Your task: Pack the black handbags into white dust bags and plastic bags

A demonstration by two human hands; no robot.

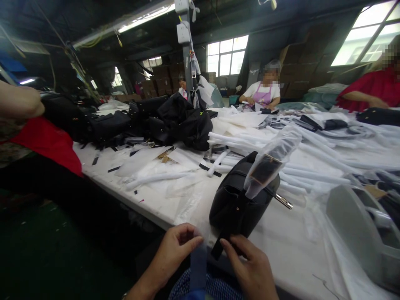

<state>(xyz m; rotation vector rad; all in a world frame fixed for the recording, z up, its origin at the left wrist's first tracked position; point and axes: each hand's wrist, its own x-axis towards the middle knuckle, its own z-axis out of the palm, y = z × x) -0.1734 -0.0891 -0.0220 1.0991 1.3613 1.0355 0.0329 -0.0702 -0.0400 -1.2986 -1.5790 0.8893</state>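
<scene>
A black handbag [237,200] stands on the white table in front of me, with a gold-coloured metal piece jutting from its right side. Translucent wrapping [271,160] covers a strap and buckle on top of it. My right hand [251,262] is closed, pinching a black strap [218,248] at the bag's near lower edge. Just left of it, my left hand [176,248] pinches a thin sheet of clear plastic [201,227] between thumb and fingers, at the table's front edge.
A grey tape dispenser [353,237] stands at the right. Black bags [184,121] are piled at the back left; white foam tubes [325,146] and paper cover the table beyond. Co-workers [262,89] sit across the table, and another person's arm [18,102] reaches in at the left.
</scene>
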